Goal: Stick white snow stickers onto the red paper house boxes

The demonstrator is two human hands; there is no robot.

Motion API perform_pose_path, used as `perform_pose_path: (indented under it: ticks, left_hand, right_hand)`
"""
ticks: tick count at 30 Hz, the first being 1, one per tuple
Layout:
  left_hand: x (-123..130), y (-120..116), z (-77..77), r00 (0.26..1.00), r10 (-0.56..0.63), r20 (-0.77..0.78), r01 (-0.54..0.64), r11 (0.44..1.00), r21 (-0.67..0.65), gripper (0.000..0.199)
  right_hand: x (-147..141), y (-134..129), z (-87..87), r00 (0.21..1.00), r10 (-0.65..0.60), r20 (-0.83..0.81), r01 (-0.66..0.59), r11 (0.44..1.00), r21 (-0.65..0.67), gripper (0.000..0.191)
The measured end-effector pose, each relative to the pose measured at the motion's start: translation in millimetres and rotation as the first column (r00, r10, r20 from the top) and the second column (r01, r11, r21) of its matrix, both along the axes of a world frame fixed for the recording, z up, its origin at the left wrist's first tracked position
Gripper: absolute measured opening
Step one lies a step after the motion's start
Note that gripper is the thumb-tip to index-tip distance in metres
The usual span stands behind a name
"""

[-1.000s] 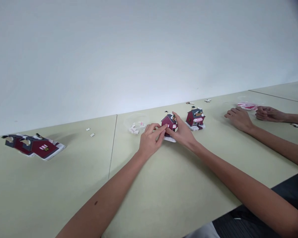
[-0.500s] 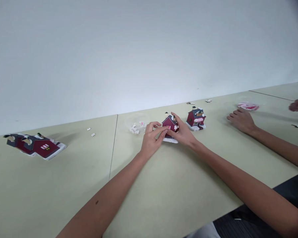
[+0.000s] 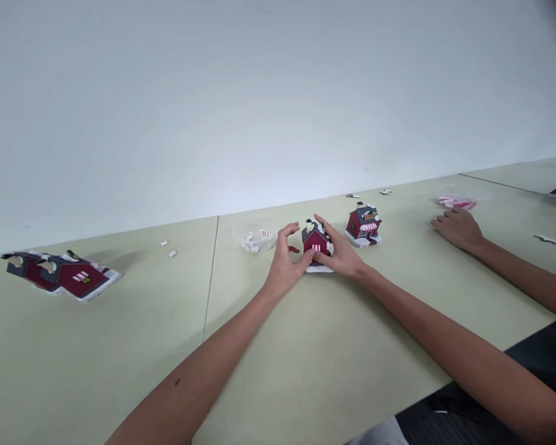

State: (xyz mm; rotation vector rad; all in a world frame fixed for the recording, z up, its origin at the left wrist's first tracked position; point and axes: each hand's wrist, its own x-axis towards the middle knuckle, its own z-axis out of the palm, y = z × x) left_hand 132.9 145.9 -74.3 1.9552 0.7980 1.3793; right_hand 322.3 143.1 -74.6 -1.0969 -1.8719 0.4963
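Work in hand seems to be seating a small red-and-white striped awning [image 3: 315,248] on the front of a dark-red miniature house [image 3: 313,238] with a grey gabled roof and white base, upright between both hands over the pale green table [image 3: 328,346]. The right hand [image 3: 345,253] clasps it from the right, thumb at the front, forefinger up by the roof. The left hand [image 3: 282,269] is spread, fingers lifted aside, thumb tip near the awning. The next move probably calls for light, even pressure that keeps the strip level, with the thumbs, which partly cover the front, out of its way. A clear round plastic tub [image 3: 240,232] holding small white and striped pieces [image 3: 250,239] sits just beyond the left hand; a similar red house [image 3: 358,222] near the right hand limits movement there. Farther left are two more red houses [image 3: 74,278]; at right, a co-worker's hand [image 3: 458,228] rests beside a blurred pink-and-white bundle [image 3: 458,202].
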Motion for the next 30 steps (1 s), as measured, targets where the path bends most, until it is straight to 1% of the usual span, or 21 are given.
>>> perform_pose_path:
  ticks: [2,3,5,8,12,16,19,21,23,25,27,28,29,30]
  left_hand:
    - [-2.8,1.4,-0.2,0.998,-0.062,-0.02,0.062,0.997,-0.037,0.065]
    - [-4.7,2.2,0.0,0.994,-0.104,-0.043,0.102,0.994,-0.048,0.069]
    - [-8.9,3.5,1.1,0.977,-0.189,-0.097,0.185,0.982,-0.05,0.072]
    - [-13.6,4.7,3.2,0.949,-0.276,-0.151,0.278,0.961,-0.004,0.072]
    - [-16.8,6.1,5.2,0.939,-0.291,-0.184,0.312,0.945,0.098,0.072]
    - [-20.8,7.4,6.9,0.935,-0.265,-0.234,0.3,0.946,0.125,0.07]
    - [-23.6,4.7,9.6,0.943,-0.23,-0.24,0.261,0.959,0.109,0.071]
    - [-24.9,-0.5,12.2,0.955,-0.19,-0.228,0.216,0.972,0.097,0.066]
    - [-27.8,-8.9,16.1,0.969,-0.129,-0.212,0.153,0.983,0.1,0.062]
    - [-36.6,-20.2,21.6,0.977,-0.054,-0.205,0.078,0.991,0.112,0.061]
    - [-57.0,-33.4,29.4,0.975,0.041,-0.216,-0.015,0.993,0.119,0.062]
    - [-72.9,-40.4,34.0,0.968,0.097,-0.233,-0.069,0.99,0.124,0.062]
    - [-92.9,-47.4,39.0,0.952,0.166,-0.256,-0.135,0.982,0.131,0.062]
    - [-117.0,-54.2,44.1,0.926,0.24,-0.291,-0.205,0.968,0.146,0.063]
  right_hand:
    - [0.0,-0.8,-0.6,0.999,0.045,0.03,-0.046,0.999,0.028,0.09]
    - [-0.3,-0.9,-1.2,0.996,0.065,0.053,-0.068,0.996,0.053,0.092]
    - [-1.2,-0.8,-2.9,0.989,0.094,0.115,-0.106,0.988,0.108,0.096]
    - [-3.5,-0.7,-5.4,0.973,0.123,0.196,-0.157,0.974,0.165,0.097]
    - [-5.7,-2.6,-4.7,0.957,0.15,0.248,-0.197,0.964,0.179,0.091]
    - [-3.4,-4.6,-0.3,0.933,0.162,0.322,-0.222,0.962,0.157,0.089]
    - [-1.8,-6.0,2.4,0.917,0.157,0.367,-0.231,0.959,0.165,0.085]
    - [-3.1,-8.0,4.4,0.918,0.129,0.374,-0.214,0.957,0.195,0.081]
    - [-5.4,-11.2,7.9,0.917,0.121,0.379,-0.222,0.946,0.236,0.077]
    - [-5.5,-13.6,13.5,0.906,0.134,0.402,-0.259,0.926,0.275,0.074]
    - [0.5,-12.7,20.0,0.902,0.099,0.421,-0.257,0.905,0.34,0.068]
    - [6.6,-10.4,22.9,0.914,0.038,0.403,-0.211,0.894,0.394,0.063]
    - [14.9,-6.6,25.2,0.934,-0.053,0.354,-0.125,0.879,0.46,0.056]
    - [25.2,-1.6,26.5,0.948,-0.164,0.273,-0.002,0.853,0.522,0.049]
